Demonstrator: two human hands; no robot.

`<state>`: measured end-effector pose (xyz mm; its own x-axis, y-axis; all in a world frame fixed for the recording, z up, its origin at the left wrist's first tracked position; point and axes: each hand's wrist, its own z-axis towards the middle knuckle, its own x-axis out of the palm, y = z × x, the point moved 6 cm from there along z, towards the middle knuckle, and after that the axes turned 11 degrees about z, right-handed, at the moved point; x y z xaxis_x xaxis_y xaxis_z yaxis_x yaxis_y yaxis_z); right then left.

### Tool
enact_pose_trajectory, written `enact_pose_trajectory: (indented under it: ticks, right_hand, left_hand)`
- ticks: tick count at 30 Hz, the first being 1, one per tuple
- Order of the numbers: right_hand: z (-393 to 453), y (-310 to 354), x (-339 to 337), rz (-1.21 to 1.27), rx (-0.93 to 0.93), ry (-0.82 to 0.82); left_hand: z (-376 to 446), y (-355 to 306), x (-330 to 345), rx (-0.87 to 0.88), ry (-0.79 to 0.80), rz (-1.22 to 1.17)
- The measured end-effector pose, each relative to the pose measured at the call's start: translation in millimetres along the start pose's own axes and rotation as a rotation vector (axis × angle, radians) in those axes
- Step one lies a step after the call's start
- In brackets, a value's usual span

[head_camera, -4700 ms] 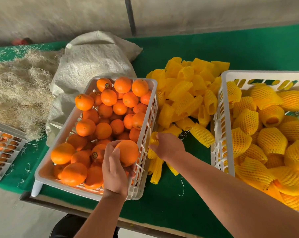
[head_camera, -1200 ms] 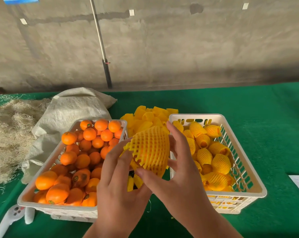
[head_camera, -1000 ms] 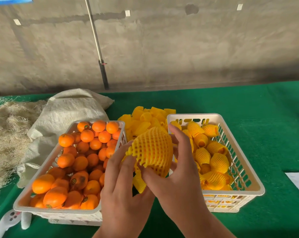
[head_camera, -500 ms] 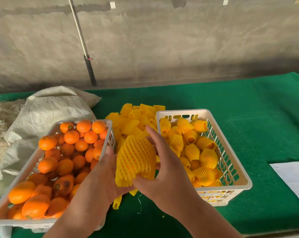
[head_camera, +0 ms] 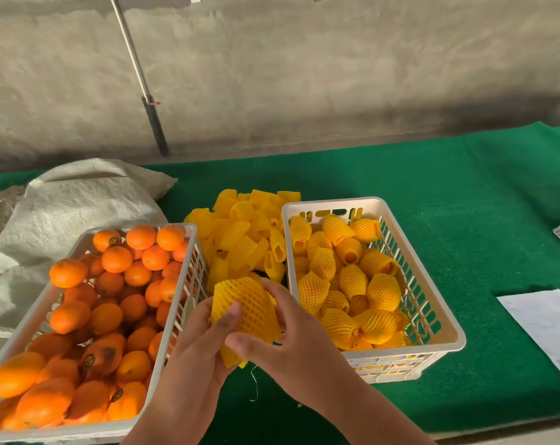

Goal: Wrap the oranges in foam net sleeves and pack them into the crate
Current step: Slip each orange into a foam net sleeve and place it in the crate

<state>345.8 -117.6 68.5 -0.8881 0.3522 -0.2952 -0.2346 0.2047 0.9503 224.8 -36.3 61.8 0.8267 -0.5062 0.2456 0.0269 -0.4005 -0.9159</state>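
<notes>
From my feed I see only two bare hands and forearms rising from the bottom edge. The left hand [head_camera: 195, 351] shows no ring or glove, and its forearm carries no sleeve, watch or band as far as the frame reaches. The right hand [head_camera: 291, 345] is likewise bare, its forearm uncovered down to the edge. Nails are short and plain. No markings show on either.

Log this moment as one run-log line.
step: sleeving | left hand + right hand: holding netted orange | above table gap between crates | packing crate: part-filled | next: likely place
</notes>
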Motion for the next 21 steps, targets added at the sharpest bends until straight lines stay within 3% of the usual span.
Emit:
enact_pose_trajectory:
  ticks: [4,6,9,12,14,18,21]
  right_hand:
    - [10,-7,0,0.025,0.006,-0.04]
    - [16,-13,-4,0.091,0.008,-0.062]
    - [25,-32,-15,0.281,0.068,-0.093]
    - [35,-56,-38,0.37,0.16,-0.178]
    - [45,-75,-62,0.359,0.194,-0.294]
    - [69,-117,-118,0.363,0.238,-0.525]
    - [85,-140,-154,0.256,0.239,-0.66]
  left_hand:
    - [12,11,8,-0.069,0.06,-0.066]
    - [15,16,5,-0.137,0.123,0.032]
    - [24,15,-19,-0.074,0.203,0.469]
    - [47,15,-79,0.144,-0.109,1.311]
    - [57,19,-114,0.158,-0.313,1.663]
    - [72,61,-162,-0.105,-0.342,1.693]
    - [83,75,-167,-0.119,-0.367,1.563]
